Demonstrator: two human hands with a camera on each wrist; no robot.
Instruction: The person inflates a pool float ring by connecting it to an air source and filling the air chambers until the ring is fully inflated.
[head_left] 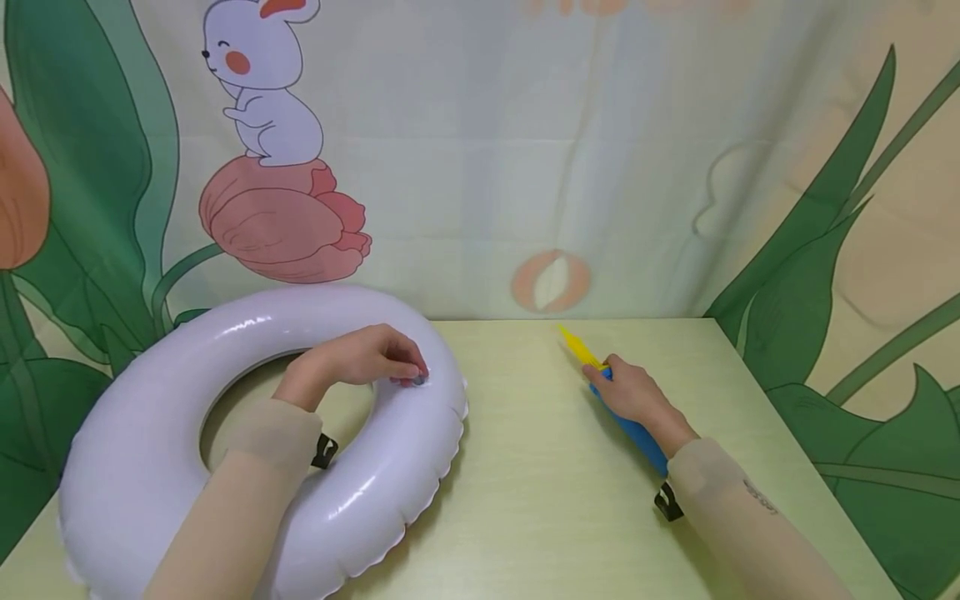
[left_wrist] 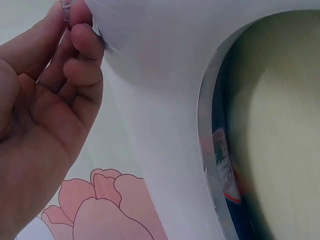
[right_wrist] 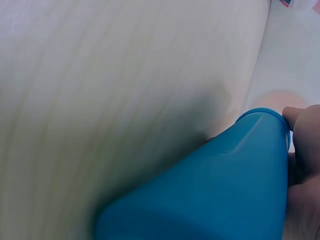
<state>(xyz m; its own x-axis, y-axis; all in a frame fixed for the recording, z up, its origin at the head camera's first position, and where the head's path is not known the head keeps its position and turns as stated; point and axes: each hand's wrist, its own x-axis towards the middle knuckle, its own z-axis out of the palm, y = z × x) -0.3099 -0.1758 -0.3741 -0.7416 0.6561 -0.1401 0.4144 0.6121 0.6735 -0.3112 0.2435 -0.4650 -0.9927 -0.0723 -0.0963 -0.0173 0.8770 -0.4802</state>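
A white inflated swim ring (head_left: 405,467) lies on the left of the table, puffed out with a crimped outer seam. My left hand (head_left: 363,354) reaches across its hole and pinches a small clear valve (head_left: 418,381) on the ring's upper right side. The left wrist view shows the fingertips of that hand (left_wrist: 55,95) together on the clear valve (left_wrist: 66,9). Over the table on the right, my right hand (head_left: 633,390) grips a blue hand pump (head_left: 641,440) near its front end. The pump's yellow tapered nozzle (head_left: 576,344) points up and left, away from the ring.
Pale wood-grain tabletop (head_left: 517,467) lies between the ring and the pump. A printed curtain (head_left: 465,150) with a rabbit, tulips and leaves hangs behind the table's back edge.
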